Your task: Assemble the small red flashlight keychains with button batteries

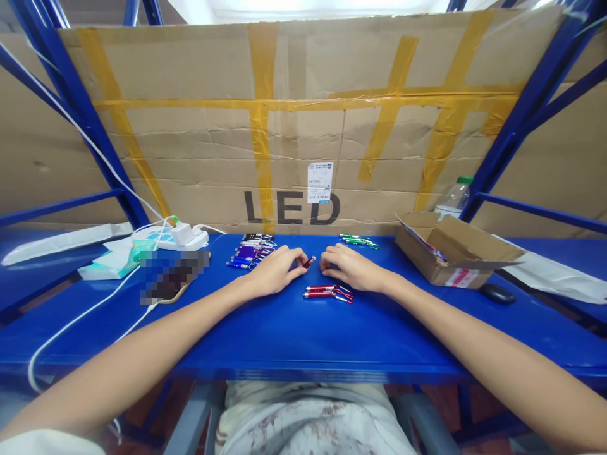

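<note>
My left hand (279,268) rests on the blue table (294,335) with its fingers pinched on a small red keychain flashlight (309,261). My right hand (348,266) lies just to the right of it, fingers curled down on the table; whether it holds anything is hidden. Two more red flashlights (327,292) lie side by side just in front of my right hand. A heap of purple and blue flashlights (251,249) sits beyond my left hand. A few green flashlights (359,240) lie beyond my right hand.
An open cardboard box (450,249) stands at the right, with a plastic bottle (453,199) behind it and a black mouse-like object (497,293) in front. At the left are a power strip (173,237), white cables, a tissue pack (114,262) and a phone. A cardboard wall marked LED backs the table.
</note>
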Tool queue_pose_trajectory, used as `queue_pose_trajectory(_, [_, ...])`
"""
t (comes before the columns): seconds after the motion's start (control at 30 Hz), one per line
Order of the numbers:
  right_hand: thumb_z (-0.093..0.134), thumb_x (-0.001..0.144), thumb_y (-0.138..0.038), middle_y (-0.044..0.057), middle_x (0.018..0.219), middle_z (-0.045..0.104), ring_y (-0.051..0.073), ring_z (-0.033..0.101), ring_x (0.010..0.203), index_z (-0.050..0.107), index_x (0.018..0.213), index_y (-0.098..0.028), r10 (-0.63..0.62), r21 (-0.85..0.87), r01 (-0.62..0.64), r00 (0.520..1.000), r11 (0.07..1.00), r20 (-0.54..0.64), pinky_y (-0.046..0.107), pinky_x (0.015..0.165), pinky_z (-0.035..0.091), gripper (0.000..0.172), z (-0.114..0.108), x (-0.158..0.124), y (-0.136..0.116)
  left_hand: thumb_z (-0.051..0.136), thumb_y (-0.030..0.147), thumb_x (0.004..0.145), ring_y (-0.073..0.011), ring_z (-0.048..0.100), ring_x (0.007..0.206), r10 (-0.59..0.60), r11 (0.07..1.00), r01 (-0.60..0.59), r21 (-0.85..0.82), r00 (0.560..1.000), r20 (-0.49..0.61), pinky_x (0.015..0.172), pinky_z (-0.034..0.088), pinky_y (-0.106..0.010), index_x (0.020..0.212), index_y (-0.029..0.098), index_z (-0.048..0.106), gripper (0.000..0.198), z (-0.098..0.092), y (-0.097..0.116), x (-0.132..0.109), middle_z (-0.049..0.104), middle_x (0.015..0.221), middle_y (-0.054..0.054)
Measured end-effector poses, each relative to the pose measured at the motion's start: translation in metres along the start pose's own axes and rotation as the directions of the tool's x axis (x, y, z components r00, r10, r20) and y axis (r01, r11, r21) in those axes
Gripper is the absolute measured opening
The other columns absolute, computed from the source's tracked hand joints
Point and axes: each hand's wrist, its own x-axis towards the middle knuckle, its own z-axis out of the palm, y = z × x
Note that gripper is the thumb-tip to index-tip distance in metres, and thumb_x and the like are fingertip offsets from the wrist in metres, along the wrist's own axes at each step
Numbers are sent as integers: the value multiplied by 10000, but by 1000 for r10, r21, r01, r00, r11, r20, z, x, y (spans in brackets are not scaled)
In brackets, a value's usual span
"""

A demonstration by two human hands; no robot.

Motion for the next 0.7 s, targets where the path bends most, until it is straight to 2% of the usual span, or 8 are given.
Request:
queue_pose_trajectory(0.13, [581,1036,-247,39,931,696,208,597,830,614,969,-219,104,215,-73,985,974,-139,333,778,453,80,-4,2,-1,685,306,994,-175,644,766,-74,971,78,-224,997,24,727,461,-293,1121,199,677,165,3,5,1,756,942,-14])
queue_pose_trajectory(0.23, [629,1015,-318,18,889,714,194,637,787,632,962,-219,179,429,-78,963,900,-201,321,742,491,112,-7,4,-7,697,303,976,-167,646,756,-72,953,74,-293,997,16,708,453,-278,1097,197,689,161,5,7,2,768,925,-10])
queue_pose_trajectory(0.33, [682,982,-341,27,923,749,206,678,844,665,917,-215,174,521,-38,961,852,-214,334,786,523,143,-7,5,-14,701,303,972,-171,660,773,-51,953,54,-298,999,16,711,457,-275,1109,201,703,171,5,7,2,779,938,-12])
queue_pose_trajectory(0.5, [702,973,-331,41,956,771,218,688,875,670,863,-217,127,492,6,963,871,-236,349,816,530,162,-6,6,-19,689,304,990,-179,683,784,5,977,-2,-214,1000,13,712,459,-278,1124,211,708,164,5,8,1,786,957,-19])
queue_pose_trajectory(0.7, [642,1029,-277,61,1016,750,238,667,977,695,900,-229,-41,271,108,969,956,-243,378,902,497,148,-9,5,-19,700,292,991,-183,685,799,12,984,-9,-177,1000,16,723,456,-283,1098,213,707,133,5,9,1,780,961,-14])
